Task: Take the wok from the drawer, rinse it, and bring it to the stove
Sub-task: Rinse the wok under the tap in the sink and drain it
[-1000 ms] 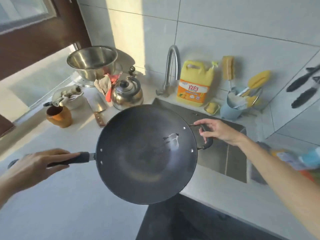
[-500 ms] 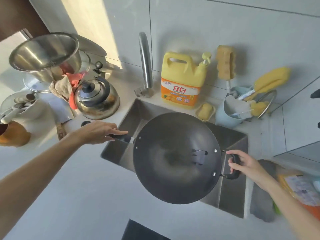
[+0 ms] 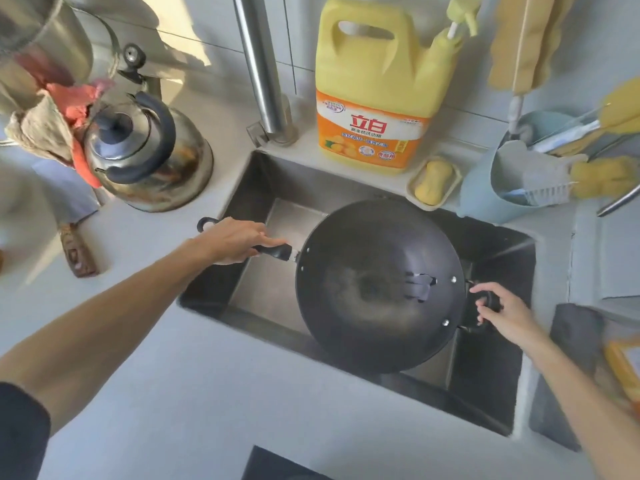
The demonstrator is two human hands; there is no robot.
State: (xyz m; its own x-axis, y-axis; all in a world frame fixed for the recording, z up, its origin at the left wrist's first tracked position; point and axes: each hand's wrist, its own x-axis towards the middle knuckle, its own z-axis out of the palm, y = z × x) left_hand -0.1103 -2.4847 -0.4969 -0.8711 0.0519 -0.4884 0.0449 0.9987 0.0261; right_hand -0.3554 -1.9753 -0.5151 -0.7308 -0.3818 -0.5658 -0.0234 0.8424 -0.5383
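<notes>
The dark round wok (image 3: 377,289) hangs inside the steel sink (image 3: 277,237), its bowl facing up at me. My left hand (image 3: 239,239) grips its long black handle on the left side. My right hand (image 3: 502,310) holds the small black loop handle on the wok's right rim. The steel tap (image 3: 263,67) rises behind the sink's back left corner; its spout is out of view and no water shows.
A yellow detergent jug (image 3: 374,84), a soap dish (image 3: 433,181) and a blue holder of brushes (image 3: 512,174) line the sink's back edge. A steel kettle (image 3: 149,150) and a cleaver (image 3: 74,237) lie on the counter to the left. A grey cloth (image 3: 575,334) lies right of the sink.
Both hands carried the wok from above the counter rightward and down into the sink. The view moved closer over the sink.
</notes>
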